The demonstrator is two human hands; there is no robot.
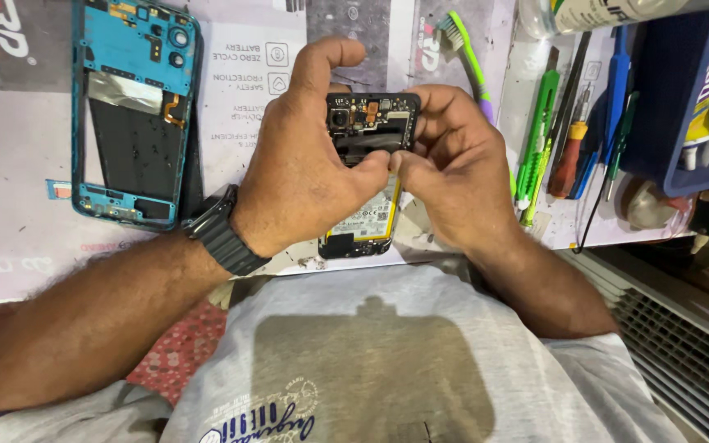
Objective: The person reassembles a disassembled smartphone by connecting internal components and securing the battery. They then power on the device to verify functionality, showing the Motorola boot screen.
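An opened black phone (371,123), back cover off, shows its circuit board at the top and a white-labelled battery (367,220) lower down. My left hand (305,164) wraps around its left side, index finger curled over the top. A dark watch sits on that wrist. My right hand (453,164) grips the phone's right edge, thumb and fingertips pressed near the middle where board meets battery. The phone is held just above the work mat.
A teal phone frame (134,111) with exposed parts lies at the left on the printed mat (248,90). A green toothbrush (465,49), green and blue hand tools (539,131), a red-handled screwdriver (568,160) and a blue tray (674,107) lie at the right.
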